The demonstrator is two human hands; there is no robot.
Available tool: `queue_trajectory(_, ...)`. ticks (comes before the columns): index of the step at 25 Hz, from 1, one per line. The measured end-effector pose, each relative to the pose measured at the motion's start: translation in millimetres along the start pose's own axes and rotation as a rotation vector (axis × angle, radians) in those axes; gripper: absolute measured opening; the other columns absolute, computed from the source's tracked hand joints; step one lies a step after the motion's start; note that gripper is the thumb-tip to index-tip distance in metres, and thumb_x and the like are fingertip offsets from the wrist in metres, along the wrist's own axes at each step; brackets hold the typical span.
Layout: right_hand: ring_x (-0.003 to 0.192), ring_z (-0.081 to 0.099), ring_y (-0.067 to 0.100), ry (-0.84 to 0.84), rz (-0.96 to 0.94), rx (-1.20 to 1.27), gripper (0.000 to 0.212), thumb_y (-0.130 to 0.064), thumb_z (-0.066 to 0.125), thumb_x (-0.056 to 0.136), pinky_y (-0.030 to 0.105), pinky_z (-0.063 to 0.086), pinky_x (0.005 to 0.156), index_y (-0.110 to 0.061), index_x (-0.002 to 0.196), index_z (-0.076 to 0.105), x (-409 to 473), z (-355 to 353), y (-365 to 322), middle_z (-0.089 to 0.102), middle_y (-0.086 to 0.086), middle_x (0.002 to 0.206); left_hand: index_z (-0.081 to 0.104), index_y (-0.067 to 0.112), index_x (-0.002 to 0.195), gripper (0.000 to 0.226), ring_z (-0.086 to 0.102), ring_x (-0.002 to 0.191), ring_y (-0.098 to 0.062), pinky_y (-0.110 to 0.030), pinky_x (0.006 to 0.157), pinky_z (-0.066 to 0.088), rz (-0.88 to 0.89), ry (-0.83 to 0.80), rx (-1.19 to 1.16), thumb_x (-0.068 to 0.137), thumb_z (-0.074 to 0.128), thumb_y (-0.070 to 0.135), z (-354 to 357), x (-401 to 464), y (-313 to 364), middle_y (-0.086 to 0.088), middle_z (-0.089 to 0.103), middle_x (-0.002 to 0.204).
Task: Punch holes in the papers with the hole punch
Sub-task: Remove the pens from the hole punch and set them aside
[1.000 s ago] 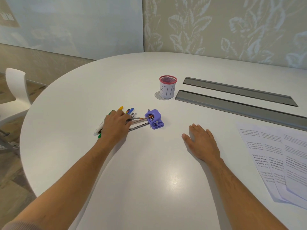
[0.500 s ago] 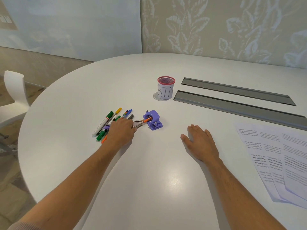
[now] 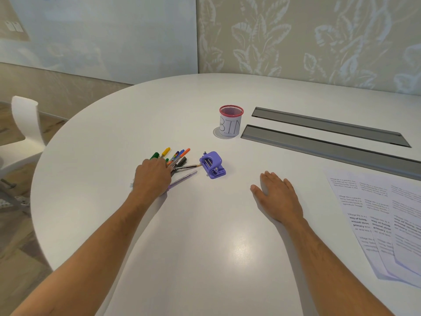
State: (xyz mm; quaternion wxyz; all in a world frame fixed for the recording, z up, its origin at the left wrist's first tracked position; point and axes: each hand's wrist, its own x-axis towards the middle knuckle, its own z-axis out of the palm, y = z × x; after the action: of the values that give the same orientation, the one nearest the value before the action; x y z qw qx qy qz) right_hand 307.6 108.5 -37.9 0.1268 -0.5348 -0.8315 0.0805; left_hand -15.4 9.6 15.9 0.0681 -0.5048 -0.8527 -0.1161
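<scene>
A small purple hole punch (image 3: 213, 165) stands on the white table (image 3: 205, 242), a little left of centre. Several printed papers (image 3: 376, 215) lie fanned out at the right edge, overlapping each other. My left hand (image 3: 152, 176) lies palm down on a bunch of coloured pens and markers (image 3: 180, 157), just left of the punch and not touching it. My right hand (image 3: 276, 197) rests flat on the table with fingers apart, between the punch and the papers, holding nothing.
A red mesh cup with a paper label reading BIN (image 3: 230, 123) stands behind the punch. Two long grey cable slots (image 3: 319, 144) run across the table to the right. A white chair (image 3: 25, 124) stands off the table's left edge.
My left hand has dragged the pens leftward, so their tips no longer lie against the hole punch. The right hand has stayed in place.
</scene>
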Motion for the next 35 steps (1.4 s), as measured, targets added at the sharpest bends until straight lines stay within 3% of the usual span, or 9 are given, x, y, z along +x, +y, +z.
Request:
queue_trajectory(13, 0.149, 0.018, 0.011, 0.008, 0.003, 0.0, 0.065, -0.057, 0.028, 0.098, 0.038, 0.006, 0.121, -0.019, 0.15, 0.033, 1, 2, 1, 0.029, -0.003, 0.16, 0.062, 0.009, 0.1, 0.029, 0.05, 0.093, -0.031, -0.04, 0.076, 0.038, 0.031, 0.121, 0.024, 0.091, 0.053, 0.034, 3, 2, 5, -0.01, 0.059, 0.1)
queue_trajectory(18, 0.149, 0.017, 0.011, 0.004, 0.018, 0.006, 0.066, -0.058, 0.028, 0.097, 0.037, 0.005, 0.121, -0.019, 0.151, 0.032, 0, 1, -1, 0.028, -0.003, 0.161, 0.064, 0.013, 0.104, 0.029, 0.053, 0.094, -0.031, -0.041, 0.079, 0.039, 0.093, 0.123, -0.148, 0.094, 0.051, 0.037, -2, 8, 28, -0.008, 0.063, 0.101)
queue_trajectory(21, 0.149, 0.016, 0.009, 0.001, 0.027, 0.006, 0.065, -0.057, 0.027, 0.097, 0.037, 0.005, 0.122, -0.02, 0.151, 0.031, -1, 0, -3, 0.027, -0.004, 0.161, 0.064, 0.015, 0.112, 0.023, 0.054, 0.101, -0.033, -0.041, 0.082, 0.039, 0.217, 0.109, -0.217, 0.094, 0.054, 0.025, 2, 12, 44, -0.009, 0.064, 0.11)
queue_trajectory(25, 0.149, 0.014, 0.009, -0.006, 0.035, 0.002, 0.066, -0.057, 0.027, 0.097, 0.037, 0.005, 0.122, -0.02, 0.151, 0.03, -2, -1, -5, 0.026, -0.004, 0.161, 0.055, 0.021, 0.129, 0.043, 0.05, 0.114, -0.031, -0.043, 0.088, 0.042, 0.503, -0.037, -0.29, 0.089, 0.056, 0.006, 3, 29, 62, -0.003, 0.055, 0.132)
queue_trajectory(29, 0.149, 0.014, 0.008, -0.006, 0.054, 0.015, 0.066, -0.058, 0.028, 0.097, 0.035, 0.003, 0.121, -0.021, 0.151, 0.031, -4, -2, -6, 0.026, -0.004, 0.161, 0.042, 0.032, 0.141, 0.058, 0.041, 0.128, -0.024, -0.041, 0.095, 0.041, 0.757, -0.303, -0.048, 0.09, 0.055, 0.006, 1, 59, 82, 0.005, 0.045, 0.146)
queue_trajectory(32, 0.149, 0.016, 0.008, 0.008, 0.059, 0.023, 0.067, -0.058, 0.03, 0.096, 0.034, 0.004, 0.12, -0.021, 0.151, 0.032, -3, -3, -7, 0.027, -0.005, 0.161, 0.045, 0.032, 0.138, 0.063, 0.046, 0.126, -0.023, -0.038, 0.092, 0.046, 0.856, -0.378, 0.107, 0.085, 0.06, 0.001, 1, 77, 94, 0.004, 0.049, 0.142)
queue_trajectory(35, 0.148, 0.018, 0.009, 0.023, 0.057, 0.028, 0.067, -0.059, 0.031, 0.096, 0.034, 0.006, 0.12, -0.02, 0.151, 0.033, -5, -3, -7, 0.029, -0.005, 0.16, 0.055, 0.03, 0.124, 0.051, 0.052, 0.11, -0.02, -0.035, 0.087, 0.049, 0.914, -0.445, 0.164, 0.082, 0.066, 0.004, -2, 89, 101, 0.002, 0.059, 0.125)
